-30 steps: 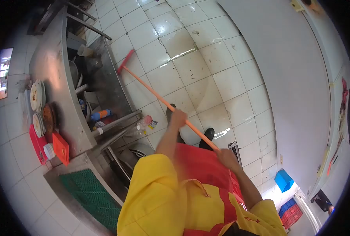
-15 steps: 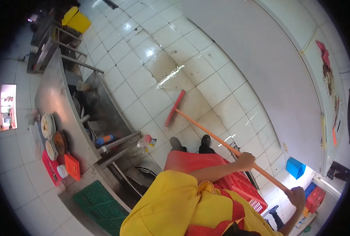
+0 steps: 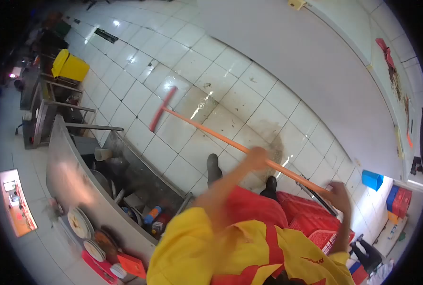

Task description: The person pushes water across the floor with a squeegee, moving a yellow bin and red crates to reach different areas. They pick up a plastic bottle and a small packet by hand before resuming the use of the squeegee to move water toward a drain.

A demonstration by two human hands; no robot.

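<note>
A floor squeegee with a long orange handle [image 3: 211, 133] and a red head [image 3: 163, 110] reaches out over the wet white tiles. Around the middle of the handle my left hand [image 3: 257, 159] is closed, slightly blurred. My right hand [image 3: 338, 195] grips the handle near its end, close to my right side. The squeegee's head is at the floor, ahead and to the left of my dark boots. Brownish dirty water [image 3: 268, 137] lies on the tiles below the handle.
A steel counter [image 3: 74, 161] at left holds stacked plates [image 3: 80, 223] and a red tray [image 3: 97, 267]. Beyond it stands a yellow bin [image 3: 70, 65]. A long white appliance [image 3: 306, 61] borders the right. Red crates [image 3: 311, 218] are beside me; another person's dark-trousered legs [image 3: 367, 254] show at lower right.
The squeegee's head has moved forward and left across the floor, and my left arm has stretched out with it. My view has shifted, and my feet are farther apart.
</note>
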